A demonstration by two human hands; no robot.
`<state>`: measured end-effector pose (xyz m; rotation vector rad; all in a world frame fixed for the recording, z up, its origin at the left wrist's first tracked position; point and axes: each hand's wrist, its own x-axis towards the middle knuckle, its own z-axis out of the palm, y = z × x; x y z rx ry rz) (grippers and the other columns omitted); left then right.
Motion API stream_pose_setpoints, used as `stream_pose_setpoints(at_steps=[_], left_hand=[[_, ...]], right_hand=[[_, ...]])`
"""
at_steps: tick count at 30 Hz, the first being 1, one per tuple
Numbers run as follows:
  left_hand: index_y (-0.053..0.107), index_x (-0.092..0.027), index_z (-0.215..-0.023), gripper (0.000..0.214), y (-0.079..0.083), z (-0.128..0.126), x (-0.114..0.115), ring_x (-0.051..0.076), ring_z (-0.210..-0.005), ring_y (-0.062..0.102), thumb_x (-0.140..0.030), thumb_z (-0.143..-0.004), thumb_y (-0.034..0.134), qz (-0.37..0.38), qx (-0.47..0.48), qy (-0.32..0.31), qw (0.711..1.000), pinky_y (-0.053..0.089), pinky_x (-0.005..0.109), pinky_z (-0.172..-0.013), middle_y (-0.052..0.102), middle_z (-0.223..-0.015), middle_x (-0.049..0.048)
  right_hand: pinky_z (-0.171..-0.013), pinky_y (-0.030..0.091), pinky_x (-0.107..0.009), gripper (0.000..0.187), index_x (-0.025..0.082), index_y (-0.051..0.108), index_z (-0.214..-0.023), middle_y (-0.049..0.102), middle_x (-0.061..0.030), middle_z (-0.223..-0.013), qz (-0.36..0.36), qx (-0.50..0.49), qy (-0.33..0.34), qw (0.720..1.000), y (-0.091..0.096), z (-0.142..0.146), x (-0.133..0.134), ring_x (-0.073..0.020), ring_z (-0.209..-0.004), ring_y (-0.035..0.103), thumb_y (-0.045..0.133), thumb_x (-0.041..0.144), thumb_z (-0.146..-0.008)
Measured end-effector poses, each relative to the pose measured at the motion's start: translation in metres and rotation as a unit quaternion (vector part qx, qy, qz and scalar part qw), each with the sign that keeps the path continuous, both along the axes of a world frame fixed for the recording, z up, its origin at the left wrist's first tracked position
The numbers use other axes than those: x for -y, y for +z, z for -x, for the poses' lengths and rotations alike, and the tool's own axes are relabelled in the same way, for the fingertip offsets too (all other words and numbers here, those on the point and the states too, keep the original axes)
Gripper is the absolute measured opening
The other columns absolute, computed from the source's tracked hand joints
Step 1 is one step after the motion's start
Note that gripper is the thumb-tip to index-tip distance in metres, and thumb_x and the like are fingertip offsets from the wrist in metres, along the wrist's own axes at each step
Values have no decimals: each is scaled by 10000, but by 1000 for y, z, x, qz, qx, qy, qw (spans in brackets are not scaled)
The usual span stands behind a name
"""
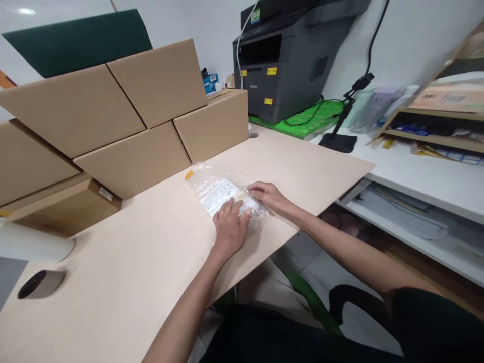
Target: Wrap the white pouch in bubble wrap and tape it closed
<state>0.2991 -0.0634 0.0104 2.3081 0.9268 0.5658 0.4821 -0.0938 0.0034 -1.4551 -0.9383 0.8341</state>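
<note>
A flat white object [221,194] lies on the table, wrapped in clear bubble wrap [200,174] that spreads past its edges. An orange piece of tape [188,175] sticks to the wrap's far left corner. My left hand [231,227] rests palm down on the near side of the package, fingers and thumb apart. At the package's right edge, my right hand [270,196] has its fingers together and bent over the bubble wrap. Its fingertips are partly hidden, and the white object's exact kind is obscured by the wrap.
Cardboard boxes [132,161] stand stacked along the table's [151,262] back left. A white roll [36,242] and a short dark tube [41,285] lie at the left. Behind stands a black printer [287,70]; a black stand [338,142] is on the right-hand desk.
</note>
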Motion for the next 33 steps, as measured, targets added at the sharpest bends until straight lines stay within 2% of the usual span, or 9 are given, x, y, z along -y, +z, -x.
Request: stream_pose_setpoints(at_steps=[4, 8, 15, 19, 21, 23, 25, 28, 33], left_hand=[[589, -210, -1317, 498, -6, -6, 2, 350, -1423, 334, -498, -955, 404, -65, -61, -14, 996, 204, 560, -1118, 453, -1500, 162], [553, -192, -1358, 509, -10, -2, 3, 348, -1433, 315, -475, -964, 398, -93, -82, -34, 992, 219, 554, -1113, 417, -1524, 164], [575, -236, -1319, 453, -8, 18, -1, 305, -1437, 324, -464, -951, 443, -66, 0, -51, 996, 229, 542, -1130, 436, -1519, 125], [567, -255, -1319, 484, 20, 50, -24, 317, -1490, 191, -477, -890, 542, -69, 110, 80, 988, 42, 584, -1173, 367, -1566, 92], [604, -269, -1278, 510, 38, 73, -35, 325, -1474, 231, -534, -842, 595, 6, 154, 72, 985, 77, 554, -1186, 460, -1506, 76], [620, -250, -1270, 577, 51, 93, -39, 335, -1371, 411, -592, -806, 620, 156, 208, -10, 965, 283, 479, -1141, 545, -1421, 93], [592, -239, -1308, 686, 56, 107, -38, 329, -1231, 542, -608, -739, 689, 299, 265, -56, 915, 457, 401, -989, 588, -1354, 107], [561, -252, -1298, 741, 49, 110, -39, 259, -1042, 630, -488, -642, 809, 400, 354, 6, 845, 523, 307, -792, 628, -1259, 87], [544, -180, -1096, 573, 12, 91, -71, 154, -706, 611, -453, -653, 782, 321, 388, 242, 829, 507, 306, -706, 638, -855, 30]], right_hand=[[-711, 408, -276, 200, 169, 664, -826, 667, -41, -824, 23, 237, -29, 971, 1, -23, -16, -165, -765, 557, 532, 314, -861], [-637, 364, -268, 359, 175, 571, -634, 591, -23, -662, 113, 287, 7, 951, 9, -14, -45, -160, -679, 523, 596, 463, -846], [-557, 420, -248, 340, 143, 605, -673, 612, 2, -606, 125, -45, 106, 985, 18, 25, -56, -132, -584, 540, 871, 324, -563], [-624, 496, -261, 392, 109, 683, -821, 695, -39, -729, 87, -176, 234, 952, 36, 34, -24, -143, -631, 621, 888, 282, -535], [-637, 506, -262, 409, 107, 689, -868, 706, -46, -778, 67, -195, 292, 934, 50, 39, -5, -143, -650, 636, 881, 285, -555], [-615, 497, -251, 406, 111, 685, -879, 699, -37, -776, 43, -211, 305, 928, 62, 44, 6, -136, -641, 631, 875, 292, -569], [-588, 477, -235, 416, 116, 682, -887, 686, -26, -756, 21, -223, 292, 930, 67, 51, 5, -123, -621, 617, 873, 312, -574], [-541, 429, -220, 435, 121, 661, -850, 652, -10, -698, 7, -215, 238, 947, 56, 63, -19, -101, -564, 566, 862, 400, -583], [-508, 347, -234, 407, 173, 551, -700, 516, 41, -591, 27, 22, 64, 997, 15, 86, -75, -95, -515, 441, 724, 540, -729]])
